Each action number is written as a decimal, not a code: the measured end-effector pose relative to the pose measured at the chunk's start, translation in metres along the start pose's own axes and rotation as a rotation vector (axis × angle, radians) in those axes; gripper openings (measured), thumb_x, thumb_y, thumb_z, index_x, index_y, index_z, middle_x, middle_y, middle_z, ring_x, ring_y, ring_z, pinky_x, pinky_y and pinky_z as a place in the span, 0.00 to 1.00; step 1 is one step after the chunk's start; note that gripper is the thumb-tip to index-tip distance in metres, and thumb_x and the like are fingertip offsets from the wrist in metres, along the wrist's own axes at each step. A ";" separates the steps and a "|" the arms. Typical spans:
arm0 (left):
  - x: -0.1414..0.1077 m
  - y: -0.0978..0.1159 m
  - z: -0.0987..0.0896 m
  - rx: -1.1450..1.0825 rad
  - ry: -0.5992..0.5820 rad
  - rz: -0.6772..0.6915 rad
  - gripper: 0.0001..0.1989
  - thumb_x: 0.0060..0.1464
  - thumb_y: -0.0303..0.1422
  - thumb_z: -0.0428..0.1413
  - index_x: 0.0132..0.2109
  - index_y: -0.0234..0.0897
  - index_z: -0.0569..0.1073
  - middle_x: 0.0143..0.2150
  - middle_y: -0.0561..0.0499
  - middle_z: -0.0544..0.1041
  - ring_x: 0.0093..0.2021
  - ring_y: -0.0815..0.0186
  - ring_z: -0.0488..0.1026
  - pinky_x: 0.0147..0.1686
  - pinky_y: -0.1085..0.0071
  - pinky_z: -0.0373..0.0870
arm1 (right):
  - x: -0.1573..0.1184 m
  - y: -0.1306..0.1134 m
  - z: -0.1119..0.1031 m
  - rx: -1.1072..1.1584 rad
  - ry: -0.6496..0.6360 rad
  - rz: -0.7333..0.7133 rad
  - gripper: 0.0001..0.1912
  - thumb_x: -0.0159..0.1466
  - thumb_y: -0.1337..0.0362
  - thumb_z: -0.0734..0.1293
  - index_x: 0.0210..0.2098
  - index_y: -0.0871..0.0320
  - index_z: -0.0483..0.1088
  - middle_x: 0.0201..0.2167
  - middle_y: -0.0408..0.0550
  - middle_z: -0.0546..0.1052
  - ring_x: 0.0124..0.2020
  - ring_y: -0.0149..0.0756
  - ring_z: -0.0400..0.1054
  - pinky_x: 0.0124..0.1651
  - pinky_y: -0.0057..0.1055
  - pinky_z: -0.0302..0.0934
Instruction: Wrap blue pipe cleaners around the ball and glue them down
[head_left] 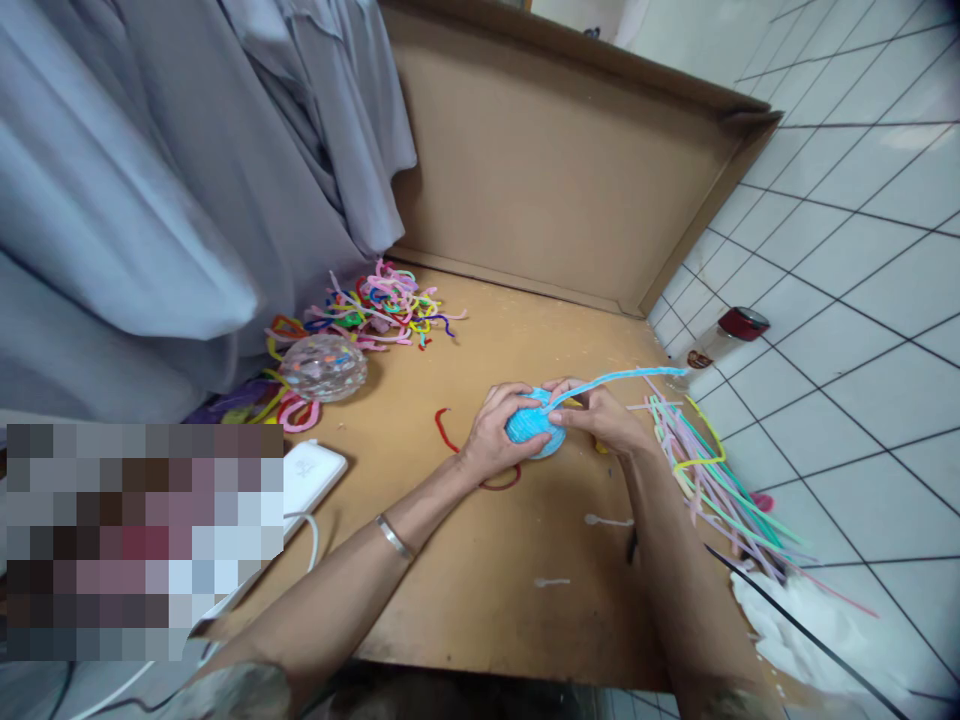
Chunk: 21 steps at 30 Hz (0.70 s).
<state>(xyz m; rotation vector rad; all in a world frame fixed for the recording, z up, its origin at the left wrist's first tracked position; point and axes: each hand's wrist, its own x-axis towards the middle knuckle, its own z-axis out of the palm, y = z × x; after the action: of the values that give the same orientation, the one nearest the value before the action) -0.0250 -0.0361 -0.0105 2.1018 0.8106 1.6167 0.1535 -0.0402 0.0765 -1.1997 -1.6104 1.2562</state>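
A light-blue ball of coiled pipe cleaner (pixel 534 430) is held above the tabletop. My left hand (pixel 495 430) is closed round its left side, thumb along the bottom. My right hand (pixel 592 412) pinches a blue pipe cleaner (pixel 626 377) against the ball's upper right. Its free length sticks out to the right, towards a clear bottle. A red pipe cleaner (pixel 444 432) lies curved on the table beneath my left wrist. Something small and yellow shows partly behind my right hand.
A tangle of coloured pipe cleaners (pixel 390 300) and a clear faceted bowl (pixel 324 367) lie left. Straight pipe cleaners (pixel 697 470) and a red-capped bottle (pixel 724 340) are right, by the tiled wall. A white power strip (pixel 319 462), grey cloth (pixel 187 180) and cardboard panel (pixel 532 150) surround the table.
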 end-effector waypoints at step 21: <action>0.002 0.001 0.001 -0.020 -0.014 -0.009 0.19 0.46 0.38 0.64 0.45 0.39 0.73 0.51 0.43 0.73 0.52 0.57 0.71 0.52 0.55 0.70 | 0.006 0.008 0.004 0.045 0.062 0.015 0.18 0.46 0.51 0.75 0.22 0.56 0.68 0.32 0.46 0.74 0.35 0.35 0.65 0.38 0.32 0.59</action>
<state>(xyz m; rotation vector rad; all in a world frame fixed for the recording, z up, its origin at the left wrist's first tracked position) -0.0235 -0.0355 -0.0093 2.0901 0.7948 1.5970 0.1503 -0.0348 0.0684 -1.2136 -1.5231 1.2463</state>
